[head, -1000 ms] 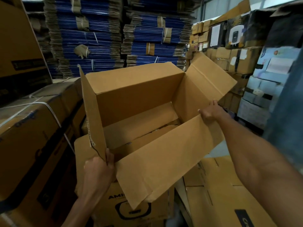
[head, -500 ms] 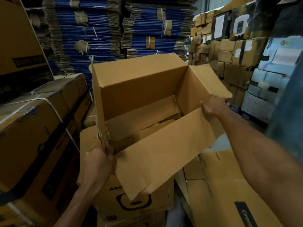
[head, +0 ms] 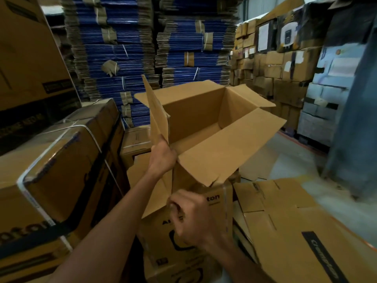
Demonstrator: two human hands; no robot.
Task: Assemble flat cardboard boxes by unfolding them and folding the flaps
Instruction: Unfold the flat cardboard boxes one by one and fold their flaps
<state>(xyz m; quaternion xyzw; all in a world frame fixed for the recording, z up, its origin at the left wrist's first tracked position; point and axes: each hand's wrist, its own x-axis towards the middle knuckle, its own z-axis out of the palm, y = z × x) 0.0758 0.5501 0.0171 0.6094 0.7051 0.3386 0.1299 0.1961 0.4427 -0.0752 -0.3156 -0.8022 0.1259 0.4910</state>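
The right hand (head: 191, 219) has left the far corner of the open brown cardboard box (head: 193, 111). It now curls round the lower edge, just beneath the left hand (head: 163, 155), which pinches the upright end flap (head: 155, 111). Bottom flaps probably come next.

Dim warehouse light, blurry edges, wide-angle warp

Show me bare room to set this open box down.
Bare grey floor lies right of the open box, between the flattened cartons and the grey stacked boxes. The strapped carton on the left has a bare top. Under the box, printed cartons crowd together.
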